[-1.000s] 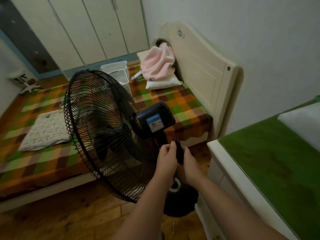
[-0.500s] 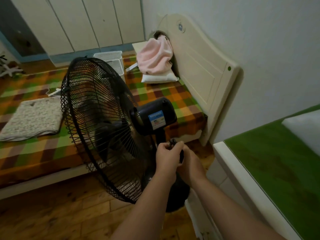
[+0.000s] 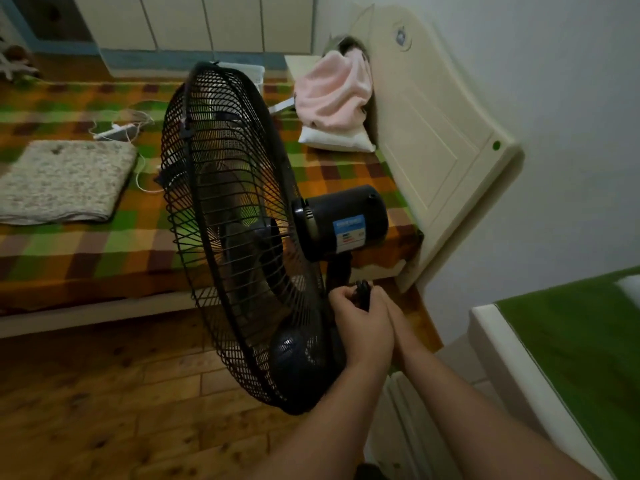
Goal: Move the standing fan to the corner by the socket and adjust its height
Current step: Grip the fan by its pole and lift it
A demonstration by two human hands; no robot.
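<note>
A black standing fan with a round wire cage stands on the wooden floor between the bed and a white cabinet. Its motor housing carries a blue label and points right. Both my hands grip the pole just under the motor. My left hand wraps the pole and a black knob. My right hand sits behind it, mostly hidden by the left. The fan's base is hidden behind the cage and my arms. No socket shows.
A bed with a green and orange checked cover lies behind the fan, with a cream headboard, a pink towel on a pillow, a folded blanket and a white charger cable. A green-topped cabinet stands at right.
The fan has turned so its cage faces more to the left and stands more edge-on. It has shifted closer to the headboard corner. Both hands stay closed on the pole.
</note>
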